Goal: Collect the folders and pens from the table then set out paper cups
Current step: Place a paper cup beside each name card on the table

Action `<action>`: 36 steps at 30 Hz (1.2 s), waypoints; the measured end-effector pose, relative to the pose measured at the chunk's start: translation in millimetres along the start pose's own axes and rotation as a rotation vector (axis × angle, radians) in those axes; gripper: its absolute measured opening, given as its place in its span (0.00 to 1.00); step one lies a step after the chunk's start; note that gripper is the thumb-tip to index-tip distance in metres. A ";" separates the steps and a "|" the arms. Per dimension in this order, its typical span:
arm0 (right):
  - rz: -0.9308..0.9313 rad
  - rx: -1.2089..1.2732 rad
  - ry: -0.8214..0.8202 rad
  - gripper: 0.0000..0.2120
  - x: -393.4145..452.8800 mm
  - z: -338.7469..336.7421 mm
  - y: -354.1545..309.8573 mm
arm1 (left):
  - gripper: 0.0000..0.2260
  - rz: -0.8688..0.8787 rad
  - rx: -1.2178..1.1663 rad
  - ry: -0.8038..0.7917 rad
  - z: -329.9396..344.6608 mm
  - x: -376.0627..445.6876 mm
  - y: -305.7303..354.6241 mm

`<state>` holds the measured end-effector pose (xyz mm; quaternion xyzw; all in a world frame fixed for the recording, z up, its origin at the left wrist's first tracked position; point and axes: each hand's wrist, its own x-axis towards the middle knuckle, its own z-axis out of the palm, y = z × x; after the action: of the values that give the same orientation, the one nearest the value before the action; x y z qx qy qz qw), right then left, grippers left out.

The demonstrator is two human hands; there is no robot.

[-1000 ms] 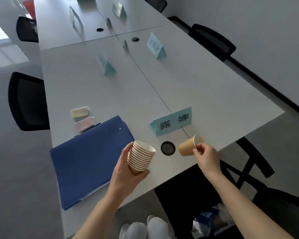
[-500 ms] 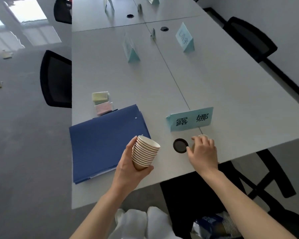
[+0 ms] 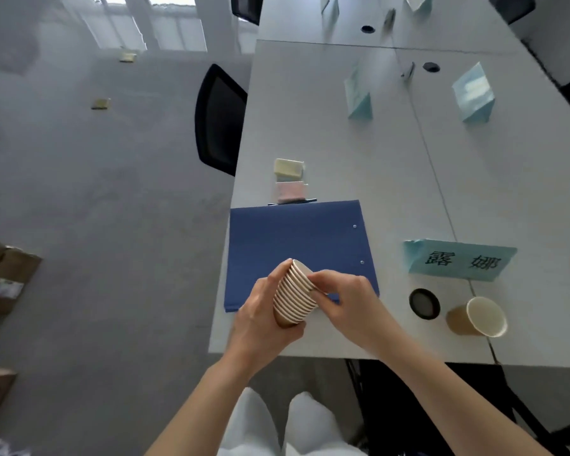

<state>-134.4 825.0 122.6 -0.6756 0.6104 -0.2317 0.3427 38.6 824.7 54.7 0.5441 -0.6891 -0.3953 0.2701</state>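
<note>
My left hand (image 3: 264, 320) grips a stack of brown paper cups (image 3: 293, 296) above the near table edge. My right hand (image 3: 346, 297) pinches the rim of the top cup in that stack. One single paper cup (image 3: 474, 315) stands upright on the table near the front edge, right of a black cable grommet (image 3: 424, 303). A blue folder (image 3: 297, 245) lies flat on the table just behind my hands. A dark pen (image 3: 293, 202) pokes out along the folder's far edge.
A teal name card (image 3: 461, 261) with black characters stands behind the single cup. Yellow and pink sticky-note pads (image 3: 288, 179) lie beyond the folder. More teal name cards (image 3: 359, 97) stand farther back. A black chair (image 3: 218, 116) is at the table's left side. Cardboard boxes (image 3: 4, 274) sit on the floor.
My right hand has let go of the single cup, which now stands on the table, and has moved left to the top of the stack. The view has swung left.
</note>
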 end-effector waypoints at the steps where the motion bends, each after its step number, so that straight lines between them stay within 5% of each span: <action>1: 0.013 -0.009 -0.025 0.12 7.3 8.5 -5.1 | 0.42 -0.014 -0.001 -0.002 -9.4 -1.5 -8.8; 8: 0.060 -0.035 -0.173 0.09 69.4 87.9 -69.7 | 0.42 -0.038 0.056 -0.002 -108.2 0.2 -85.6; 21: 0.079 0.037 -0.028 0.10 186.6 204.0 -177.9 | 0.40 -0.048 0.095 -0.058 -278.4 58.6 -184.7; 31: 0.112 0.083 0.199 0.09 296.6 190.5 -178.8 | 0.41 -0.078 0.158 -0.105 -328.8 176.7 -204.8; 36: 0.278 0.307 0.289 0.08 385.3 147.4 -157.5 | 0.42 -0.100 0.067 -0.055 -352.1 271.4 -210.7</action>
<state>135.2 475.7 102.6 -0.4851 0.6976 -0.3666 0.3790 362.9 454.8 53.0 0.5754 -0.6812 -0.3997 0.2126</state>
